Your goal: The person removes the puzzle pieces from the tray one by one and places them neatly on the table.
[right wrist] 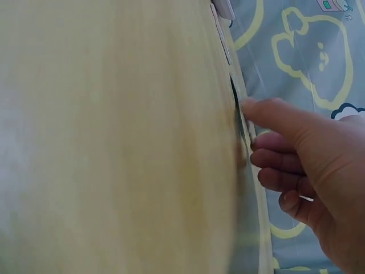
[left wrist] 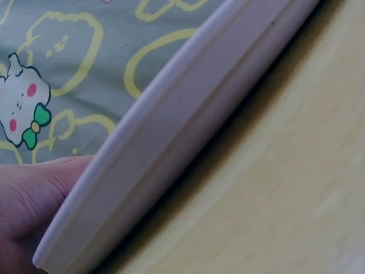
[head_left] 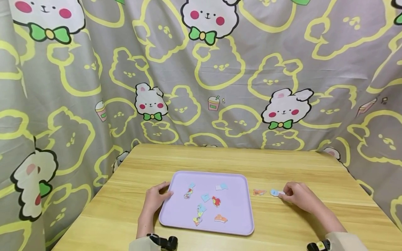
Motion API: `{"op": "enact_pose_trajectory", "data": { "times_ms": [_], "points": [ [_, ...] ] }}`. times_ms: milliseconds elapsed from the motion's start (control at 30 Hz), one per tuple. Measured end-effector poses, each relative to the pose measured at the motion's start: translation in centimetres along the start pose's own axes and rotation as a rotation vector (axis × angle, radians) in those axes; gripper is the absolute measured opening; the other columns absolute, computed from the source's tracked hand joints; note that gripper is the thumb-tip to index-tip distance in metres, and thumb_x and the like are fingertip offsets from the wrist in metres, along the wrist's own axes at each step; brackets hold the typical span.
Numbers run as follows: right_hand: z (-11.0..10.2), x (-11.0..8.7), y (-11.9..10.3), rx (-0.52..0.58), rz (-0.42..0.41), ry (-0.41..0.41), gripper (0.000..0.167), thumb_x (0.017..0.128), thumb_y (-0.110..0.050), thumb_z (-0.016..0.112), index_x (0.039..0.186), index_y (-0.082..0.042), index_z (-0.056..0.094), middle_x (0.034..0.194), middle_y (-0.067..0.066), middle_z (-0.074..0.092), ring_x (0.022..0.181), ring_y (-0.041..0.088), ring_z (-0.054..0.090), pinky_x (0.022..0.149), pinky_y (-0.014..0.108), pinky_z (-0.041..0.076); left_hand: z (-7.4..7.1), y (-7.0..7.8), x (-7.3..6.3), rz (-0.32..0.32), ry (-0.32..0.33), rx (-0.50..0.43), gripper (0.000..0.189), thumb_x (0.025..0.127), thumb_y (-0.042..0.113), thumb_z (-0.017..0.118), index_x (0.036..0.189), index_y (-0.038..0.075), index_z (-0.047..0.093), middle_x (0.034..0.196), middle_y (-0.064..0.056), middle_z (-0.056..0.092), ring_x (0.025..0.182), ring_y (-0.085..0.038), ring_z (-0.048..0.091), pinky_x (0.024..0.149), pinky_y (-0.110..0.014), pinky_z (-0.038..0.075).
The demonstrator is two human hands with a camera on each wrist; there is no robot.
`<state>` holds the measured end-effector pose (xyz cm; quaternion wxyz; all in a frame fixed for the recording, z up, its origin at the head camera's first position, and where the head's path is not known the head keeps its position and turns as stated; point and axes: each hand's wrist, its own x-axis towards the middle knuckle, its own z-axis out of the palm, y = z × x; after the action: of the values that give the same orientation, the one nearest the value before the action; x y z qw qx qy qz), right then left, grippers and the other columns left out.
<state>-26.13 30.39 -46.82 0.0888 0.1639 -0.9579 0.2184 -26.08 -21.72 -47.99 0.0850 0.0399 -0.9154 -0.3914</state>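
At its left rim, a lilac tray (head_left: 232, 205) is gripped by my left hand (head_left: 154, 199), thumb over the edge. The left wrist view shows the tray's outer wall (left wrist: 165, 114) with part of that hand behind it. On the table right of the tray, my right hand (head_left: 299, 197) pinches a blue-and-white puzzle piece (head_left: 274, 192) by its right end. An orange puzzle piece (head_left: 258, 192) lies just left of it. In the right wrist view, the fingers (right wrist: 279, 117) are bent at the table surface, and the piece is hardly visible.
Several puzzle pieces lie scattered in the tray, among them a red one (head_left: 216, 201), an orange one (head_left: 221, 218) and a blue one (head_left: 205, 197). The wooden table (head_left: 282, 164) is bordered at the back and sides by a patterned grey curtain (head_left: 176, 129).
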Motion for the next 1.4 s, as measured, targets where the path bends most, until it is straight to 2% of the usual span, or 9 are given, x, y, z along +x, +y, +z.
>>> {"op": "enact_pose_trajectory", "data": {
  "times_ms": [167,333,667,767,933,1233,1400],
  "points": [
    [-0.2,0.1,-0.1,-0.019,-0.015,-0.024,0.016,0.081,-0.020,0.078,0.076,-0.010,0.067,0.072,-0.006,0.063,0.062,-0.002,0.046,0.055,0.019,0.045,0.0,0.0,0.0,0.005,0.003,0.003,0.040,0.085,0.016,0.075,0.124,0.010,0.069,0.137,-0.021,0.058,0.131,-0.044,0.050,0.109,-0.055,0.044],
    [-0.1,0.1,-0.2,-0.048,-0.037,0.002,0.016,0.079,-0.022,0.079,0.072,-0.015,0.066,0.069,-0.010,0.060,0.060,-0.003,0.043,0.054,0.019,0.044,0.0,0.0,0.0,0.005,0.006,0.005,0.040,0.085,0.016,0.075,0.124,0.010,0.069,0.137,-0.021,0.058,0.131,-0.044,0.050,0.109,-0.055,0.043],
    [0.0,0.1,-0.2,-0.037,-0.027,0.044,0.022,0.078,-0.028,0.081,0.071,-0.017,0.064,0.064,-0.010,0.050,0.059,-0.002,0.036,0.053,0.017,0.034,0.1,-0.1,-0.1,-0.006,0.005,0.006,0.041,0.085,0.015,0.075,0.125,0.010,0.068,0.137,-0.021,0.058,0.131,-0.045,0.049,0.109,-0.056,0.043],
    [0.0,0.1,-0.2,-0.023,-0.018,0.068,0.023,0.077,-0.031,0.082,0.078,-0.011,0.069,0.066,-0.008,0.054,0.061,-0.002,0.039,0.054,0.018,0.040,0.1,-0.1,0.0,-0.002,0.008,0.010,0.041,0.085,0.015,0.075,0.125,0.010,0.068,0.137,-0.021,0.058,0.131,-0.045,0.050,0.109,-0.056,0.043],
    [0.2,0.3,-0.7,0.021,-0.010,0.126,0.037,0.076,-0.032,0.083,0.094,-0.001,0.073,0.076,-0.005,0.065,0.067,-0.001,0.054,0.060,0.020,0.051,0.2,-0.1,0.1,0.009,0.013,0.013,0.041,0.084,0.015,0.076,0.125,0.009,0.068,0.136,-0.022,0.059,0.130,-0.044,0.051,0.108,-0.055,0.044],
    [1.2,1.4,-2.4,0.068,-0.108,0.206,0.030,0.074,-0.021,0.084,0.093,-0.001,0.073,0.075,-0.006,0.063,0.069,-0.002,0.054,0.060,0.021,0.050,0.2,0.0,0.1,0.014,0.021,0.012,0.041,0.083,0.015,0.077,0.123,0.010,0.069,0.135,-0.021,0.060,0.129,-0.043,0.052,0.108,-0.054,0.045],
    [2.1,2.5,-3.9,0.101,-0.166,0.233,0.036,0.071,-0.021,0.086,0.096,0.001,0.073,0.077,-0.002,0.066,0.070,0.003,0.057,0.062,0.024,0.053,0.2,0.0,0.1,0.008,0.024,0.011,0.041,0.083,0.016,0.077,0.123,0.010,0.069,0.135,-0.021,0.061,0.129,-0.043,0.052,0.108,-0.054,0.045]
  ]
}}
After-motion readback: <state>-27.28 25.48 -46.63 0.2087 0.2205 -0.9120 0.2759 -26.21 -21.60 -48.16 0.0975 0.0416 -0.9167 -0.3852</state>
